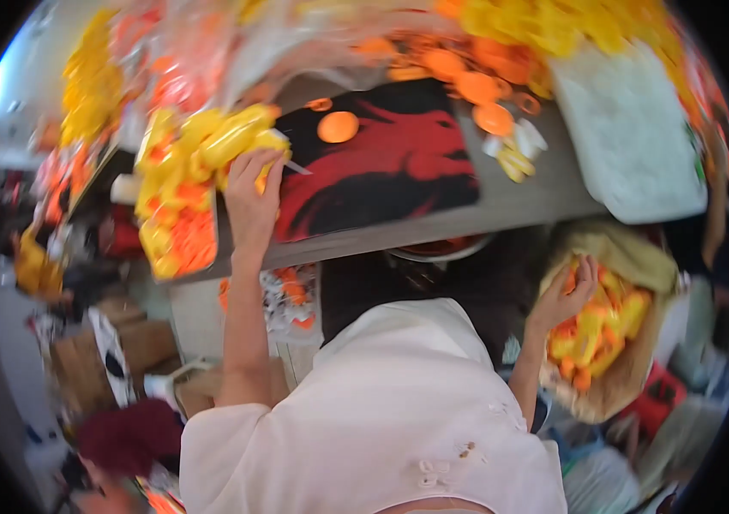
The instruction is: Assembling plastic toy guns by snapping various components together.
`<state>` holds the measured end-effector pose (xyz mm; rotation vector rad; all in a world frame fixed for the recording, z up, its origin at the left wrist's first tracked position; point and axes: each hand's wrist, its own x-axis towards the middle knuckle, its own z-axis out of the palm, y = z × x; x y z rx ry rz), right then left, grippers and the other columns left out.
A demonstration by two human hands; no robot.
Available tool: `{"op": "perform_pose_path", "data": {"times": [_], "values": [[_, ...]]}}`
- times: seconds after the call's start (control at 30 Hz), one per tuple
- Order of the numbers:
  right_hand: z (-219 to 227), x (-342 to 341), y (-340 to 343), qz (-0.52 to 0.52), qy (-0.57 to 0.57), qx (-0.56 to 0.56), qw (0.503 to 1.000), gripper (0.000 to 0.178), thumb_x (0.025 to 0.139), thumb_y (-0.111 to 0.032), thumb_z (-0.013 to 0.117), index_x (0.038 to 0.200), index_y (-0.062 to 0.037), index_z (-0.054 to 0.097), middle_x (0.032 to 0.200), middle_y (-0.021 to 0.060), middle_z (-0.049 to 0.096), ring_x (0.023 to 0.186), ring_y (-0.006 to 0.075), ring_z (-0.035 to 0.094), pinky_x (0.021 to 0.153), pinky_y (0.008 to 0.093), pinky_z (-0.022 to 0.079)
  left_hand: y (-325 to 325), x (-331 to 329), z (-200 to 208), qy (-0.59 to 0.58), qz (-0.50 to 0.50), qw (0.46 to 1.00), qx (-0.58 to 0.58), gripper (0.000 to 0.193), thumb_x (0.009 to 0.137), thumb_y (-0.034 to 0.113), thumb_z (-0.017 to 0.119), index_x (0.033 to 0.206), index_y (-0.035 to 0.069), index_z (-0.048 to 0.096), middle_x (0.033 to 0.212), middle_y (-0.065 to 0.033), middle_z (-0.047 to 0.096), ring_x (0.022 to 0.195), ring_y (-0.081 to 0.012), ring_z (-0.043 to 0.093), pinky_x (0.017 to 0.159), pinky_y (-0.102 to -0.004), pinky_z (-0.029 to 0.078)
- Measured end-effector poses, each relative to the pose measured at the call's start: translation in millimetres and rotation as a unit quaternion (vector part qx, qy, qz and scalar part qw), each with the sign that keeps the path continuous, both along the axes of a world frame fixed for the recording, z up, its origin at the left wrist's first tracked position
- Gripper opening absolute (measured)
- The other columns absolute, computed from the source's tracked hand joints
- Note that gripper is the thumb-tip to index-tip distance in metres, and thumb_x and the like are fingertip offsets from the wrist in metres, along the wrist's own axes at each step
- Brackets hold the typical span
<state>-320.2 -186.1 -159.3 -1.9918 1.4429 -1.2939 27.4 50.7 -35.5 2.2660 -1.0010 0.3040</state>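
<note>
My left hand (255, 184) is at the left end of the table, with its fingers curled round a yellow plastic piece (262, 178). A thin white tip (298, 168) sticks out past the fingers. Right beside it, yellow and orange plastic parts (177, 184) lie heaped. My right hand (567, 295) hangs low on the right, at the near rim of an open tan sack (600, 244). Its fingers are loosely bent and apart, with nothing plainly held. Yellow and orange pieces (602, 330) fill the sack.
A black and red mat (381, 180) covers the table middle, with an orange disc (338, 127) on it. More orange discs (476, 87) lie behind. A bulky whitish plastic bag (634, 137) stands far right. Cardboard boxes (116, 351) and a person's dark red garment (129, 435) are lower left.
</note>
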Motion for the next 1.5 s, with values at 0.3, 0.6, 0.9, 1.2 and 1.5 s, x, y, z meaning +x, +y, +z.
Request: {"op": "perform_pose_path", "data": {"times": [0.3,0.6,0.9,1.2,1.5], "values": [[47,161,25,0.441,-0.024,-0.008,0.897,0.018,0.080,0.005,0.061,0.095,-0.0043,0.064,0.101,0.0097,0.062,0.094,0.0272,0.060,0.080,0.0346,0.047,28,45,-7,-0.187,0.132,0.930,0.286,0.042,0.082,0.031,0.067,0.116,0.007,0.059,0.106,-0.0112,0.058,0.106,-0.0286,0.051,0.091,-0.0429,0.039],[48,161,32,0.423,-0.018,0.019,0.906,0.016,0.077,0.005,0.064,0.090,-0.0049,0.066,0.100,0.0070,0.063,0.094,0.0244,0.060,0.082,0.0332,0.045,6,7,-3,0.009,-0.019,0.987,0.159,0.047,0.080,0.027,0.071,0.114,0.004,0.051,0.111,-0.0156,0.053,0.106,-0.0342,0.051,0.094,-0.0421,0.039],[43,130,36,0.450,-0.105,-0.058,0.885,0.025,0.072,0.016,0.057,0.089,-0.0010,0.065,0.091,0.0133,0.064,0.077,0.0277,0.062,0.068,0.0311,0.050,6,41,-43,0.154,-0.064,0.980,0.109,0.063,0.083,0.037,0.070,0.127,-0.002,0.048,0.118,-0.0219,0.056,0.108,-0.0343,0.057,0.092,-0.0394,0.044],[-57,86,65,0.460,0.221,-0.073,0.857,0.031,0.081,-0.009,0.063,0.111,-0.0029,0.060,0.117,0.0119,0.058,0.111,0.0320,0.052,0.096,0.0473,0.041,-3,37,-26,0.340,-0.044,0.939,-0.022,0.066,0.080,0.031,0.076,0.128,-0.006,0.050,0.115,-0.0155,0.062,0.103,-0.0222,0.060,0.089,-0.0310,0.047],[-174,156,43,0.307,0.478,0.102,0.817,0.047,0.085,-0.026,0.057,0.129,-0.0083,0.054,0.129,0.0127,0.055,0.123,0.0284,0.050,0.102,0.0434,0.040,-1,3,-9,0.365,-0.050,0.883,-0.291,0.060,0.074,0.008,0.081,0.122,0.000,0.047,0.113,-0.0090,0.061,0.103,-0.0167,0.061,0.090,-0.0291,0.048]]}}
